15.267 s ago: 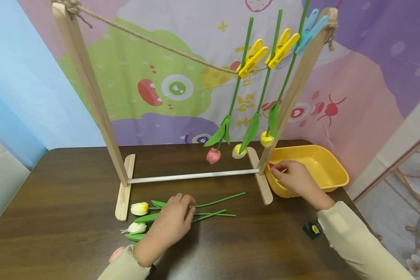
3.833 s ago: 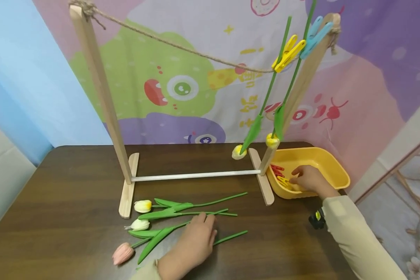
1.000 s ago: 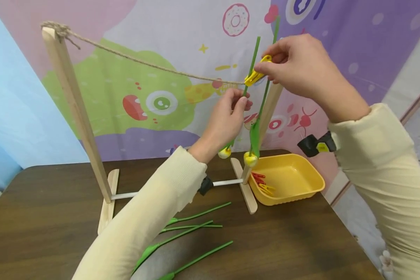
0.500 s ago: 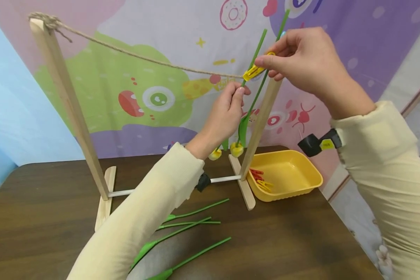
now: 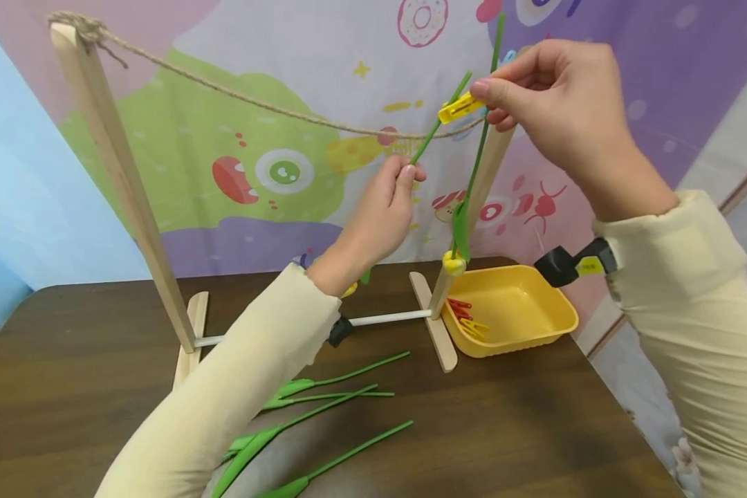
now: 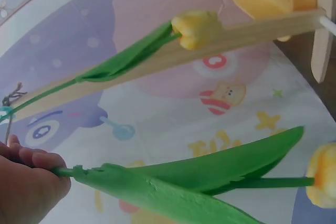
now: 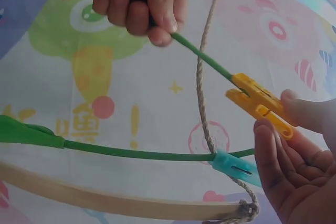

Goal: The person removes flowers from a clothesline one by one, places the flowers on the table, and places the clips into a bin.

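Observation:
In the head view my left hand (image 5: 376,214) grips the green stem of an artificial tulip (image 5: 428,140). Its yellow-white bloom and long leaves show in the left wrist view. Thumb and fingers of my right hand (image 5: 575,107) pinch a yellow clothespin (image 5: 460,108), which sits on the stem near its upper end. Both are off the twine (image 5: 255,108), with the clothespin just above it in the head view. Another yellow tulip (image 5: 454,263) hangs head down beside the right post, clipped to the twine by a blue clothespin (image 7: 233,166).
A wooden frame (image 5: 121,180) with a white crossbar (image 5: 392,317) carries the twine. Several tulips (image 5: 255,446) lie at the front of the table, partly behind my left sleeve. The yellow tub (image 5: 554,339) at right holds red clothespins (image 5: 459,308) and yellow ones (image 5: 473,329).
Earlier, three tulips hung from the twine; then two. Half a second ago the yellow clothespin was at the twine; now it and the stem are off it. My left hand moved left and down.

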### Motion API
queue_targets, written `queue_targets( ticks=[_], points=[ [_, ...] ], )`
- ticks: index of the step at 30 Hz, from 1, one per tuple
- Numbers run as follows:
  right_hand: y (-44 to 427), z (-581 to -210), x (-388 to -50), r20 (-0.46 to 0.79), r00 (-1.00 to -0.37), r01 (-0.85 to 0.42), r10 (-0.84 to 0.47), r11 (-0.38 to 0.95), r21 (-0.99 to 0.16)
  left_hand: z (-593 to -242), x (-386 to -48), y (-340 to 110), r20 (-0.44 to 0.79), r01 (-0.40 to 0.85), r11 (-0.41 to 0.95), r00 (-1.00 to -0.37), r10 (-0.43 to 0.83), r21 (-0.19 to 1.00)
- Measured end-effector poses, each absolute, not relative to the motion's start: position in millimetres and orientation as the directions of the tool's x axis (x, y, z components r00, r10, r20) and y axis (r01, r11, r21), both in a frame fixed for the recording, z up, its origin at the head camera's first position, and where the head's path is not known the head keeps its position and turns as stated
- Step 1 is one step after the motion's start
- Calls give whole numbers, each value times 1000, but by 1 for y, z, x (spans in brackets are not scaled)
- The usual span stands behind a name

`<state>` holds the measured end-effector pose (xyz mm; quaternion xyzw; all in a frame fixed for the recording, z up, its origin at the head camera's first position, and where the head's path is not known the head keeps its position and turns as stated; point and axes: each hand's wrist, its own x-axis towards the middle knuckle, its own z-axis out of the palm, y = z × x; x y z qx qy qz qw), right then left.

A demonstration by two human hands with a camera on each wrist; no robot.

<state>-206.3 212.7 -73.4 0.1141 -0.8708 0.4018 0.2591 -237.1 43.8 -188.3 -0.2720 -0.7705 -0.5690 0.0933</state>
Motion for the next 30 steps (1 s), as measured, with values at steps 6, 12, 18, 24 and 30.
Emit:
queue_targets(
  ticks=[6,12,18,24,30],
  points=[
    [213,-72,-202,596,-802,-501,42,496,-709,-187,-224,22,439,528,310,-841,316,791],
    [219,-73,-197,614,-786,-563,71,329,-758,-194,-206,-1,412,530,477,-847,335,701],
    [231,-85,-192,557,-829,-526,55,262,-809,-210,-184,-13,360,525,667,-851,383,529],
    [244,-109,-193,475,-879,-468,34,126,-875,-238,-166,-16,436,551,781,-804,404,293],
    [260,-136,-192,423,-906,-422,6,55,-905,-265,-154,-18,546,523,850,-732,407,67]
  ],
)
